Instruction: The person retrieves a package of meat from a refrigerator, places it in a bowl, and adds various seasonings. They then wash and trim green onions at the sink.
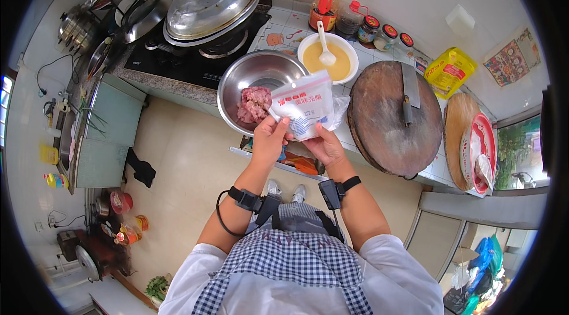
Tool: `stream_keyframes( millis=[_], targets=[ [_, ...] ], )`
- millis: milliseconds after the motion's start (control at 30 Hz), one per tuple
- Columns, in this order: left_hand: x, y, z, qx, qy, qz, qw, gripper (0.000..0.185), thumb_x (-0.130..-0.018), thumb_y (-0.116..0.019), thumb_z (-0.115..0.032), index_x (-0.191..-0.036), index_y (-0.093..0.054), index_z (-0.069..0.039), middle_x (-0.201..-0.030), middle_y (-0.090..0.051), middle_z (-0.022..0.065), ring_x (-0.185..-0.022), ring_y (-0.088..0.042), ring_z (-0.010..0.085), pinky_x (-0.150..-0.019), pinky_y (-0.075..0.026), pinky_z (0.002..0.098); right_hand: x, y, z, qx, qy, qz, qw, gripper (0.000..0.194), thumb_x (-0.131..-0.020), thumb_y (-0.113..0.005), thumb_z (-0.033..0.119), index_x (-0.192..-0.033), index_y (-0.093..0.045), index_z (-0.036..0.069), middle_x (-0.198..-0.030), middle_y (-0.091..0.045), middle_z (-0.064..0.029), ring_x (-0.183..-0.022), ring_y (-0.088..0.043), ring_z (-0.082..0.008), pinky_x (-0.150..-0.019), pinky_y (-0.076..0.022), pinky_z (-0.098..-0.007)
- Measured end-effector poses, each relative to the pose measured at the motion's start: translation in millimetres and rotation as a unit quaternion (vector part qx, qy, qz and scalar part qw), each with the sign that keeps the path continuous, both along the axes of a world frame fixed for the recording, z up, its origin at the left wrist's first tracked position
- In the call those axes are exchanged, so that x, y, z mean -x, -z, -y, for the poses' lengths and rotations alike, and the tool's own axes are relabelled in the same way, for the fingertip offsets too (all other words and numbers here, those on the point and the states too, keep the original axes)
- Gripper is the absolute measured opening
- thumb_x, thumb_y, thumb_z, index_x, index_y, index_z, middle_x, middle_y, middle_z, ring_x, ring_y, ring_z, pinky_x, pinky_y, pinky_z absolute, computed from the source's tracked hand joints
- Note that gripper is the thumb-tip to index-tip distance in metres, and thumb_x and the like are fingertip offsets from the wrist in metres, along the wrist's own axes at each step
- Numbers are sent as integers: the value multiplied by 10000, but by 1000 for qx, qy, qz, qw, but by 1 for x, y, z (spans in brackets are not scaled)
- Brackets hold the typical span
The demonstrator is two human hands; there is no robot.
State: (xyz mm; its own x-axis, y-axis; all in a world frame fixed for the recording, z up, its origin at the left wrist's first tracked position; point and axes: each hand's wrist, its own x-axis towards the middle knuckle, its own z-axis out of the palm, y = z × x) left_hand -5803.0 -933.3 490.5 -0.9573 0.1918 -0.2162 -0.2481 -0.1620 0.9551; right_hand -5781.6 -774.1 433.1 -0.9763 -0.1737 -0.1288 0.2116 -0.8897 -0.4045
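Both hands grip a white printed plastic pouch (306,101) with a zip-style top edge, held up over the counter's front. My left hand (269,135) pinches its lower left corner, while my right hand (326,144) has its lower right side, thumb on the front. Partly behind the pouch stands a stainless steel bowl (235,70) with a lump of raw minced meat (254,105) in it. Just beyond is a white bowl (354,64) of yellowish liquid, a white spoon (327,50) resting inside. A clear plastic bag (341,110) shows beside the pouch.
A round wooden chopping block (391,137) bearing a cleaver (410,88) sits to the right. A lidded wok (209,8) covers a burner of the black gas hob (178,64). Bottles and jars (368,29) line the wall. Below my hands, a drawer (284,166) stands pulled out.
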Motion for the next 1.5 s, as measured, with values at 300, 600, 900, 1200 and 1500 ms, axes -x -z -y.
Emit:
stream_keyframes(
  millis=[300, 600, 900, 1200, 1500],
  targets=[
    [-38, 46, -3, 64, 95, -52, 992, 181, -899, -544, -115, -1047, -622, -48, -854, -627, -14, -674, -533, 39, -601, -452, 187, -70, -20, -73, -481, 155, -79, 859, 639, -714, -740, 138, -1283, -453, 93, -1274, -487, -50, -1190, -430, -219, -1003, -329, -377],
    [-48, 109, -27, 86, 110, -146, 979, 252, -849, -554, -12, -1097, -597, -10, -1095, -627, 80, -797, -584, 110, -702, -481, 234, -68, -24, -61, -747, 32, -145, 648, 171, -758, -661, 123, -908, -673, 41, -886, -662, -119, -829, -611, -270, -736, -486, -348],
    [-18, 153, 67, 582, 105, -184, 785, 214, -751, -597, -77, -952, -667, -97, -1162, -561, 102, -937, -574, 277, -840, -434, 433, -46, 53, -36, -805, 10, -90, 587, 152, -815, -591, 186, -891, -686, 95, -888, -665, -88, -820, -614, -279, -698, -487, -363],
    [2, 154, 62, 699, 236, -134, 662, 300, -803, -479, -291, -948, -698, -146, -1260, -503, 118, -1220, -389, 308, -1012, -154, 629, -44, 119, -23, -875, -106, -42, 470, 179, -831, -539, 204, -901, -695, 150, -922, -663, -80, -878, -608, -257, -750, -479, -384],
    [18, 172, 67, 653, 208, -258, 681, 391, -792, -519, -211, -1171, -577, -132, -1181, -553, 130, -1127, -487, 310, -1010, -158, 611, -41, 107, -10, -872, -216, -5, 439, 213, -830, -541, 247, -971, -668, 150, -953, -653, -94, -935, -593, -273, -842, -425, -396]
  ],
)
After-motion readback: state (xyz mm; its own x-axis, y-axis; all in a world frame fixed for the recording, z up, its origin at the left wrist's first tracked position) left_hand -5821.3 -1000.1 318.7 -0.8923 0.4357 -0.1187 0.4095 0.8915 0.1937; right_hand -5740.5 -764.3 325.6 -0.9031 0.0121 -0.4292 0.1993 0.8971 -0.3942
